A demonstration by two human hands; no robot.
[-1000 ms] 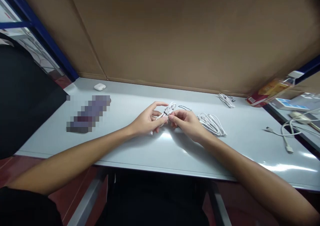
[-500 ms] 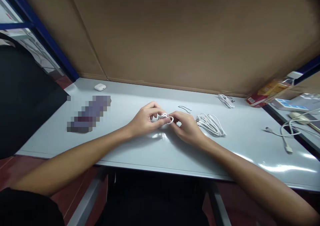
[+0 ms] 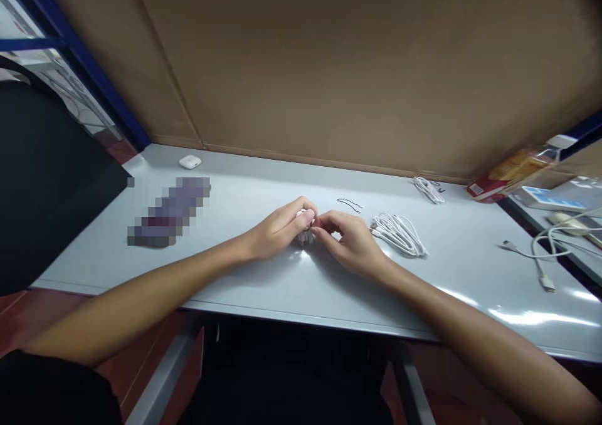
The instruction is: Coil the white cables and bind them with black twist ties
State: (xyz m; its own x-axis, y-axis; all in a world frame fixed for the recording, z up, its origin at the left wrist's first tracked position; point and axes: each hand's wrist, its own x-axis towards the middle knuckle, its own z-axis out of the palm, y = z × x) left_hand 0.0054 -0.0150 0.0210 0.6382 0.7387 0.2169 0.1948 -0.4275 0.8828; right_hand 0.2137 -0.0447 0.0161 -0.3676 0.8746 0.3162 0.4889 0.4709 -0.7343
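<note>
Clock positions were read from the held cable bundle (image 3: 305, 238), with twelve o'clock toward the brown panel (image 3: 329, 68). At nine o'clock a pixelated object (image 3: 172, 209) lay on the grey desk (image 3: 263, 293); at ten o'clock, farther back, was a small white case (image 3: 190, 162). The left hand (image 3: 277, 230) was closed around the bundle, just above the desk, its thumb pressed over the top. A second earlier the loops had stood up above the fingers, with a dark band visible; they had since been turned down and were largely covered, leaving the band's side less exposed to view. The right hand (image 3: 352, 243) was drawn in at three o'clock, thumb and forefinger nearly meeting beside the bundle; whether they pinched anything could not be told at this scale. Two thin black ties (image 3: 349, 204) lay apart at two o'clock. A loose white coil (image 3: 399, 236) rested at three, a smaller coil (image 3: 427, 190) between two and three, then a tilted bottle (image 3: 510, 173) and, at three, loose cable ends (image 3: 546, 283).
</note>
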